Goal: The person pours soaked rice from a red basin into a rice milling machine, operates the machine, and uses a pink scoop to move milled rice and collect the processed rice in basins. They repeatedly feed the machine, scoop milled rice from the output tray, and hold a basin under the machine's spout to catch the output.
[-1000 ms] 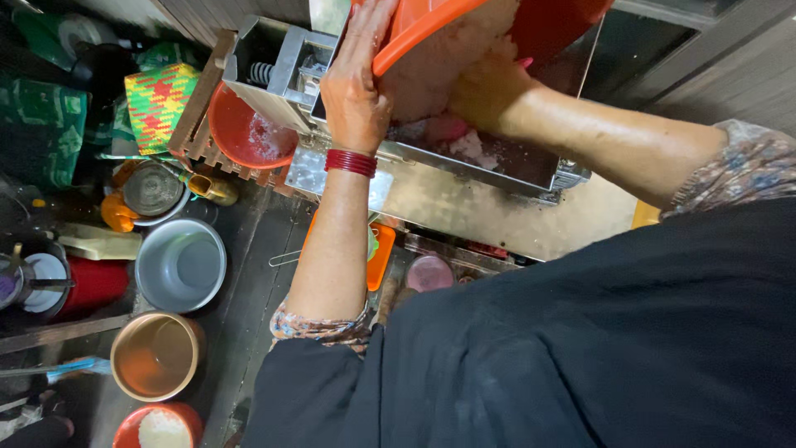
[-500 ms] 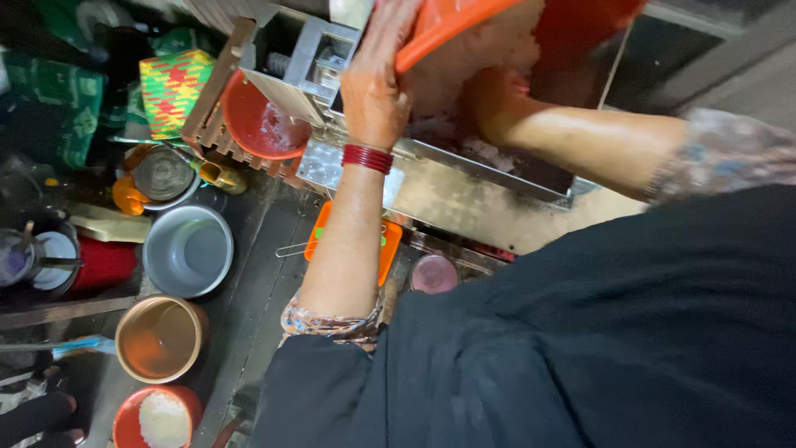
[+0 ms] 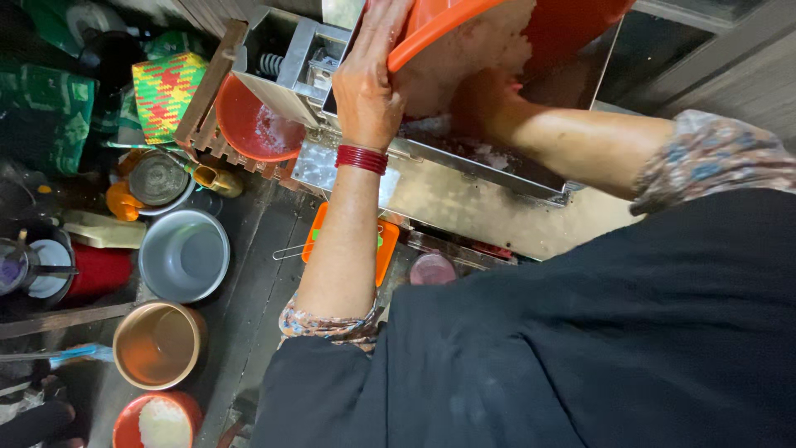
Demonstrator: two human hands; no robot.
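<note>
a: what is held, and how is each grip set?

b: an orange basin (image 3: 464, 25) is seen tilted over the open top of a metal machine (image 3: 431, 166). the left hand (image 3: 369, 87) is pressed flat against the basin's rim and outer wall, fingers extended upward, a red bangle (image 3: 361, 158) worn at the wrist. the right hand (image 3: 481, 104) is sunk into the pale wet mass (image 3: 473, 62) at the basin's mouth; whether its grip is spread or closed cannot be told, since the fingers are hidden.

a: where is the basin placed?

b: it is held in the air above the machine's trough, near the picture's top edge, with the mass spilling toward the trough.

a: what is found around it?

b: a red bowl (image 3: 257, 133) is set at the machine's left end. on the floor below, a grey pot (image 3: 184, 255), a brown pot (image 3: 157, 344) and a red bowl of white grains (image 3: 157, 421) are ranged, well apart from the basin. an orange flat tool (image 3: 383, 249) lies beneath the left forearm.
</note>
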